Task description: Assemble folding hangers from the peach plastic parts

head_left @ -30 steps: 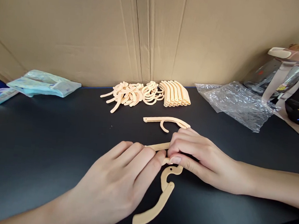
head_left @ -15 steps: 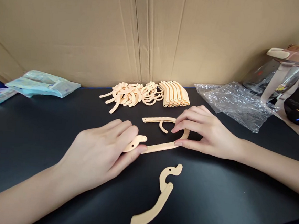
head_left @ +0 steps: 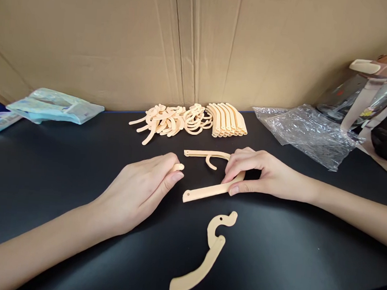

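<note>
My left hand is closed round a small cream plastic hanger piece; only its rounded end shows past the thumb. My right hand pinches a long cream hanger arm near its bent end, and its holed straight end points left, apart from my left hand. Behind it lies another hanger arm with a small hook curving beneath, partly hidden by my right fingers. Nearer me lie a hook-shaped piece and a curved arm, overlapping at one end.
At the back are a loose pile of curved pieces, a cluster of hooks and stacked arms. Clear plastic bag and bottle stand right; a tissue pack lies left. Cardboard rises behind the black table.
My left hand has drawn back slightly left and turned, so less of its piece shows. The long arm's holed end is now uncovered. My right fingers have shifted lower along that arm.
</note>
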Demonstrator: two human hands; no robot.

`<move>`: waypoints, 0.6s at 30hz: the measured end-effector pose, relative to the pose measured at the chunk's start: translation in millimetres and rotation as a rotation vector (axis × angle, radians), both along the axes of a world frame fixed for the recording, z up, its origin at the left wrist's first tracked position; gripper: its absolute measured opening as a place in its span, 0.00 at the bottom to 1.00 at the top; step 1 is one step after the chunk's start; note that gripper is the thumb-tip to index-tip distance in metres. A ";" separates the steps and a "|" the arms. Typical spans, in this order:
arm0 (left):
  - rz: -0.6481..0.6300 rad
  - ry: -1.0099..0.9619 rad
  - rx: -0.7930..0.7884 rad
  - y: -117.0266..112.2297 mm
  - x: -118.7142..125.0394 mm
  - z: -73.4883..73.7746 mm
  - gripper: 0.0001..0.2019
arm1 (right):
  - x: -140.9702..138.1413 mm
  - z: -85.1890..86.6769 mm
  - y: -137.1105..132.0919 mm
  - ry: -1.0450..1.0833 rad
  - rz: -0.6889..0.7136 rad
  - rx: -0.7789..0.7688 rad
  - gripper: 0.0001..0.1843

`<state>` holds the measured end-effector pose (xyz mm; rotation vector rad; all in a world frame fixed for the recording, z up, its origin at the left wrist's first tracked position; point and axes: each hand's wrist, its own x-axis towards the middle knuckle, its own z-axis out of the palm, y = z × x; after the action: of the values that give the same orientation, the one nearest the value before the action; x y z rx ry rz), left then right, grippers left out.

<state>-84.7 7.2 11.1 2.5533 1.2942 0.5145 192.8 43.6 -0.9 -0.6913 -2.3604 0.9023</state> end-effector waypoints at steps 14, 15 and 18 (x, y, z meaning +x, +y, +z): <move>-0.144 0.145 0.126 -4.3 0.4 -10.2 0.21 | 2.0 -0.3 3.5 -0.040 -0.032 -0.132 0.11; -0.145 0.150 0.133 -4.6 0.7 -10.1 0.20 | 2.0 -0.3 3.7 -0.039 -0.031 -0.141 0.11; -0.109 0.181 0.120 -7.1 2.3 -7.3 0.20 | 2.1 -0.6 4.2 -0.029 -0.025 -0.168 0.10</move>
<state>-82.4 0.1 3.8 2.8069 1.2047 0.3567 195.0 47.8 -1.5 -0.8019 -2.3140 1.0962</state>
